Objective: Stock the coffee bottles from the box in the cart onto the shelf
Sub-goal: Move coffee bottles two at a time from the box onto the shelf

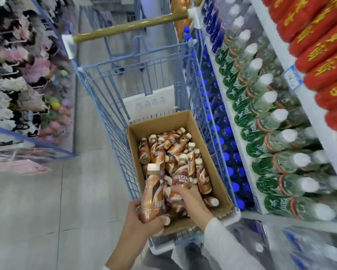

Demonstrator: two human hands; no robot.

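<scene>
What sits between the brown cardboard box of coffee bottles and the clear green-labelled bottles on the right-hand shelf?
Head view: the blue wire cart's side wall stands beside the box, then dark blue-capped bottles on a lower shelf.

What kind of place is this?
Probably a supermarket aisle: there's a blue wire shopping cart, shelves packed with rows of water bottles, and a price tag on the shelf edge.

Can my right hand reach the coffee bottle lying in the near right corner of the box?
Probably yes: the right hand is inside the open box, and that corner bottle lies uncovered beside it.
</scene>
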